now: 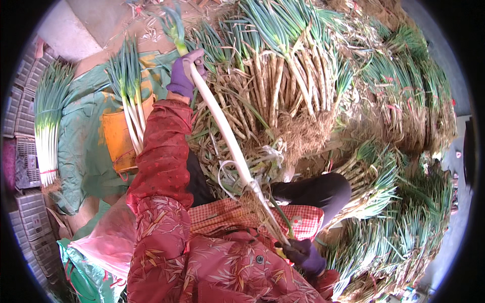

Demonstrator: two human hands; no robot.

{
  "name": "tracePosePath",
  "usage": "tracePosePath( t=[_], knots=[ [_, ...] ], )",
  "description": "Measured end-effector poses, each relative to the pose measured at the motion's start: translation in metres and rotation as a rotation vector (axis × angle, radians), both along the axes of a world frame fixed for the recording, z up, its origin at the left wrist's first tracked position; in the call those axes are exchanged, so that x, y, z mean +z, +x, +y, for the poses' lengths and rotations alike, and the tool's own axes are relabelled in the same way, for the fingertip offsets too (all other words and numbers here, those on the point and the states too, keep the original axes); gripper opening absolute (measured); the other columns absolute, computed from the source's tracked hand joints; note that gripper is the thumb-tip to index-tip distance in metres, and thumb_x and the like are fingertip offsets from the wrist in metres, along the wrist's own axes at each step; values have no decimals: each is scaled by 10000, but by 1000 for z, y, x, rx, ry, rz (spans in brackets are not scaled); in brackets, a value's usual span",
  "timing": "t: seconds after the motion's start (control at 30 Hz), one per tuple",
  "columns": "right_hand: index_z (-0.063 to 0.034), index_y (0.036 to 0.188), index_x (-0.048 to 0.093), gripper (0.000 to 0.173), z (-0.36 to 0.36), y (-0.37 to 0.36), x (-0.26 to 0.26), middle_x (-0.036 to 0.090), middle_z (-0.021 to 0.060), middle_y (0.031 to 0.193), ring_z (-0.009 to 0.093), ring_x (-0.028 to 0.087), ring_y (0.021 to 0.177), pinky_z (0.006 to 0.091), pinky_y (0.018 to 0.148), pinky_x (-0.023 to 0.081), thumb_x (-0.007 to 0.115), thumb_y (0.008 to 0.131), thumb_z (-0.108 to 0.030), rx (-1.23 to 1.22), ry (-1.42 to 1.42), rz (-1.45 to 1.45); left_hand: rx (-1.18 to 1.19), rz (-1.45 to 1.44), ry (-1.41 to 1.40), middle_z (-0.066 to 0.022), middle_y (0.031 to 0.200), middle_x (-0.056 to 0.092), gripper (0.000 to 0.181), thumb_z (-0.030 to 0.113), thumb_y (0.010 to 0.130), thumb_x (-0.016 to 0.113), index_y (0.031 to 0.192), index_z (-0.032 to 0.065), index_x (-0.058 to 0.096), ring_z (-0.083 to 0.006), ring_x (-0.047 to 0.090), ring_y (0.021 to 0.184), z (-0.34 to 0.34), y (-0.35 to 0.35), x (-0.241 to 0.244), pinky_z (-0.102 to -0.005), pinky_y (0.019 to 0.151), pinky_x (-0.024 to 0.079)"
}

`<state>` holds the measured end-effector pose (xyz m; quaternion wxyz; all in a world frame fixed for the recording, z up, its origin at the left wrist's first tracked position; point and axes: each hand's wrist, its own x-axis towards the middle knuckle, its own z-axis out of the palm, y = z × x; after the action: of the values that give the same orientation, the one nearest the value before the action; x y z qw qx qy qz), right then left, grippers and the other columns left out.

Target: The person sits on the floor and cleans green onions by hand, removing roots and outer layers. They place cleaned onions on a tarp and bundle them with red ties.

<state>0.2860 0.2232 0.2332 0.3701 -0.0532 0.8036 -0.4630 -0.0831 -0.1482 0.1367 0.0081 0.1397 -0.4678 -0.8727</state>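
My left hand (185,74), in a purple knit glove, is raised and closed around a long Welsh onion (223,117) just below its green leaves. The white shaft slants down across my lap, bare and clean. Near its root end (251,200) a strip of pale outer skin (271,214) runs on down to my right hand (303,253). That hand, gloved too, grips the brownish skin and a green leaf (284,219) low on my right. A small yellow thing shows at its fingers; I cannot tell what it is. A curl of skin (225,166) hangs beside the shaft.
Unpeeled Welsh onions (280,83) with soil on them lie heaped in front, more bundles (401,98) at right. Peeled onions (132,110) lean against an orange container (117,132). A tied bundle (47,125) stands far left, by grey plastic crates (32,216) and a green tarp (83,132).
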Motion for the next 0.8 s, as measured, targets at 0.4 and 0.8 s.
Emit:
tracePosePath(
  t=[0.4,0.8],
  knots=[
    [-57,1168,572,615,-53,-123,-6,617,123,769,272,596,565,360,515,471,736,709,-432,36,478,934,195,-86,-58,29,618,474,150,199,814,652,931,105,646,-161,470,452,-56,-8,-23,-350,442,439],
    [-116,929,663,204,-64,-103,-52,556,81,739,233,571,613,370,572,458,621,732,-148,539,353,788,236,-2,-63,-16,659,515,255,166,794,680,1004,22,664,-171,516,470,-72,-11,-16,-322,434,443]
  ],
)
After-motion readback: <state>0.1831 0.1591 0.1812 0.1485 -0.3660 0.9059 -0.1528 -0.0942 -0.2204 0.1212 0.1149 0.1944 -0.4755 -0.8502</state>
